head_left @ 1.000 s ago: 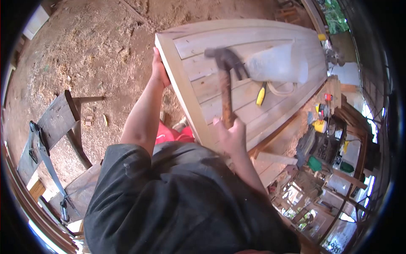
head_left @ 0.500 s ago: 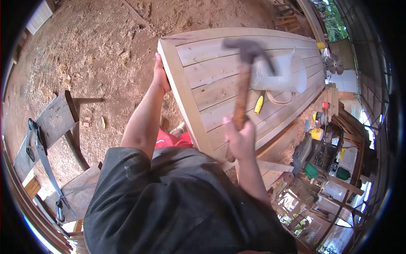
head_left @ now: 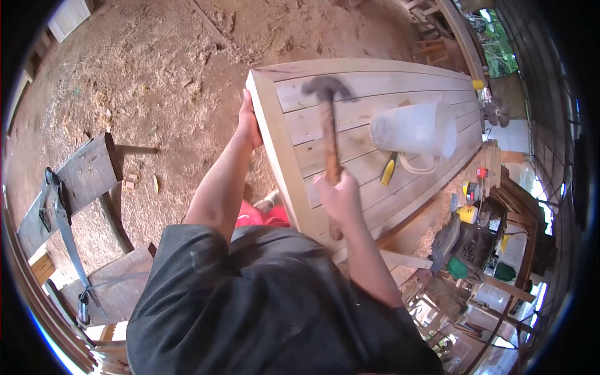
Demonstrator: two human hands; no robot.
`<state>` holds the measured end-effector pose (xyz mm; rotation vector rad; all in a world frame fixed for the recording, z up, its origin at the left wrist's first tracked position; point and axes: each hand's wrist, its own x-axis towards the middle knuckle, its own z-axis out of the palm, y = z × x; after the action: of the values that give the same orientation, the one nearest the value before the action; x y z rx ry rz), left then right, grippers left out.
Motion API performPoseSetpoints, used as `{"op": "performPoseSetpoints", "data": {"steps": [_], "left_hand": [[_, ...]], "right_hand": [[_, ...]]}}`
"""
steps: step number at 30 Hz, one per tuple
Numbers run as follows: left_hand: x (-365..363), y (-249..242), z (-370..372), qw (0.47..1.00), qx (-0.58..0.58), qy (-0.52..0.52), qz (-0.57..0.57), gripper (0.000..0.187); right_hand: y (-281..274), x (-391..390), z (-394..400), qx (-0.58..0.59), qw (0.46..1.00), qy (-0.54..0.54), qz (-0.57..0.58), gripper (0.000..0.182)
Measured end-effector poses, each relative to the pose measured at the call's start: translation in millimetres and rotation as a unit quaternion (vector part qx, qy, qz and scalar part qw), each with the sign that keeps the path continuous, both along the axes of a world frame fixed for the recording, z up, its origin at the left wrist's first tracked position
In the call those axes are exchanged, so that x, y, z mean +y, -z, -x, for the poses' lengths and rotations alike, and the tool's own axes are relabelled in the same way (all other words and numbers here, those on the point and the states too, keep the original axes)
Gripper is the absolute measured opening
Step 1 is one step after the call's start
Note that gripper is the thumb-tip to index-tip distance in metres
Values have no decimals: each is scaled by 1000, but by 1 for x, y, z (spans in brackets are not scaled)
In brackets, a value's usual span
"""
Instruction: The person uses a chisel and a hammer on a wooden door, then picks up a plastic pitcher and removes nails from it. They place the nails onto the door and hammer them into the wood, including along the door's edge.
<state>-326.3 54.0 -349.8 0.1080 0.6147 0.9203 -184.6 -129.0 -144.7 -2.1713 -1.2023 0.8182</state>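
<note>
A claw hammer with a worn wooden handle (head_left: 331, 140) is gripped in my right hand (head_left: 340, 199), its dark head blurred above the near part of a framed wooden panel (head_left: 325, 150). My left hand (head_left: 249, 122) lies against the outer side of the panel's near end rail, fingers partly hidden; whether it grips the edge is unclear. On the planks rest a translucent white plastic bucket (head_left: 415, 130), tipped on its side with its handle down, and a yellow-and-black handled tool (head_left: 389, 169) beside it.
Wood shavings cover the dirt floor (head_left: 144, 81) to the left. A dark wooden bench with a strap (head_left: 81, 175) stands at the left. Yellow containers (head_left: 467, 214), a fan (head_left: 495, 111) and cluttered shelving are at the right.
The hammer and my right hand have moved left, and the hammer stands more upright in view. The panel and my left hand appear slightly lower and further right.
</note>
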Motion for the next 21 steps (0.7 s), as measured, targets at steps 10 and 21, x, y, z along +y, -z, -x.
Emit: {"op": "performPoseSetpoints", "data": {"steps": [10, 21], "left_hand": [[-1, -2, 6, 997, -33, 48, 43, 104], [3, 11, 4, 996, -53, 65, 41, 106]], "right_hand": [[-72, -1, 23, 180, 898, 85, -392, 12], [-42, 5, 3, 109, 977, 7, -185, 22]]}}
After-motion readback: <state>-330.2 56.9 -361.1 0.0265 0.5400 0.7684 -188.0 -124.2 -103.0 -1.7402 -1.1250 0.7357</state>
